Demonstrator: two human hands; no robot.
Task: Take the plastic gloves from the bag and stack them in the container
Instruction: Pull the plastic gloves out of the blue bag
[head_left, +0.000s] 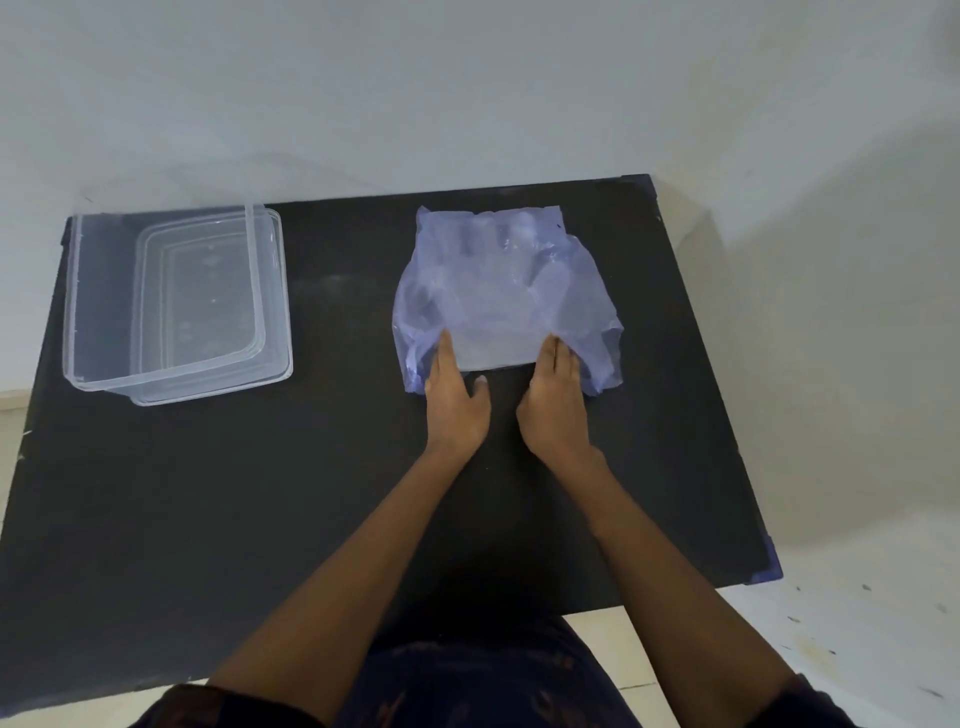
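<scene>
A translucent pale-blue plastic bag (498, 249) lies flat on the black table (337, 467), right of centre. Inside it a stack of clear plastic gloves (493, 332) shows through, its near edge at the bag's mouth. My left hand (454, 400) and my right hand (553, 402) rest at the bag's near opening, fingers reaching into it on either side of the glove stack. Whether the fingers pinch the gloves or the bag I cannot tell. A clear rectangular container (83, 291) stands open at the table's far left.
The container's clear lid (275, 312) lies under or against the container, jutting out on its right. A pale wall runs behind the table's far edge. Light floor shows beyond the table's right and near edges.
</scene>
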